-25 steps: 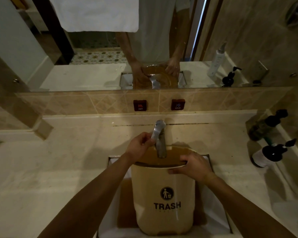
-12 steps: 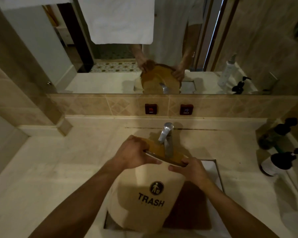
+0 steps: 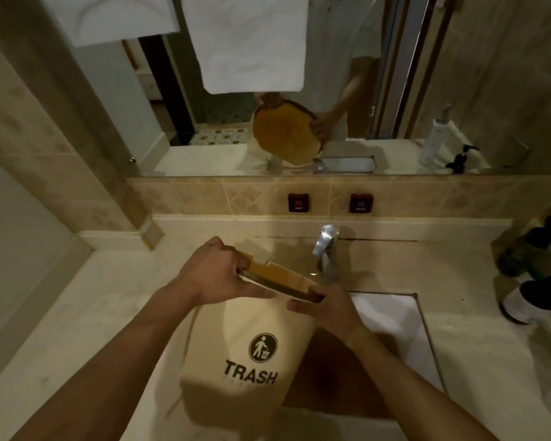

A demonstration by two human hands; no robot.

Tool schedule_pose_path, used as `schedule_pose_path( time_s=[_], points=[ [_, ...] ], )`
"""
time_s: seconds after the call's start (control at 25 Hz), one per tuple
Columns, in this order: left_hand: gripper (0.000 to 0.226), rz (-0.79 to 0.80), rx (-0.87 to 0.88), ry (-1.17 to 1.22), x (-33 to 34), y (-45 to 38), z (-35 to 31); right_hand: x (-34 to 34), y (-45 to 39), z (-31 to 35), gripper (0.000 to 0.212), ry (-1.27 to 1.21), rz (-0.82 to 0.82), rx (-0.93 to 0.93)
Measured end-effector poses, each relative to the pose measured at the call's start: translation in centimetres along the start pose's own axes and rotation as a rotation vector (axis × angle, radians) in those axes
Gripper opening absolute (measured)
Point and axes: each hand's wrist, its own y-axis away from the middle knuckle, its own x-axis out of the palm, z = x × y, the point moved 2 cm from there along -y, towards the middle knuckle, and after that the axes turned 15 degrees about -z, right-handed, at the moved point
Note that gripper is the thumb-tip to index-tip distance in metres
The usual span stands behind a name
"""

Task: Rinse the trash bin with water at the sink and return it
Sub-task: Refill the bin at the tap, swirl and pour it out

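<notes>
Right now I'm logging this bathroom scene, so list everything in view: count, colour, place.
trash bin: one, beige, tilted over the sink
sink: one, white, sunk in the counter
faucet: one, chrome, behind the bin
counter: one, cream marble, around the sink
hot and cold tags: two, red, on the tile band
pump bottles: at least two, dark-topped, right counter edge
mirror: one, above the tiles
towels: two, white, hanging top
left hand: grips the bin's rim
right hand: grips the bin's rim
</notes>
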Motion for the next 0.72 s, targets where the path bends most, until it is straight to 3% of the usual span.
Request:
schedule_pose_path(
  time_s=[0.12,0.16,0.28,0.4,0.72],
  points=[
    [0.071,0.001,-0.013,0.082,-1.5,3.4,1.4,-0.5,1.3,3.5,0.038,0.184,0.039,-0.092],
    [0.072,0.013,-0.001,0.105,-1.5,4.3,1.6,-1.0,1.8,4.6,0.036,0.270,0.022,-0.156],
    [0.065,0.001,-0.012,0.225,-0.6,6.2,1.6,-2.5,3.7,7.5,0.053,0.559,-0.128,-0.324],
    [0.062,-0.034,-0.092,0.399,1.1,7.3,0.3,-4.2,5.6,9.0,0.057,0.755,-0.195,-0.328],
    [0.015,-0.042,-0.323,0.803,4.2,9.5,-4.4,-7.3,8.3,9.2,0.055,0.951,-0.149,-0.358]
  ],
)
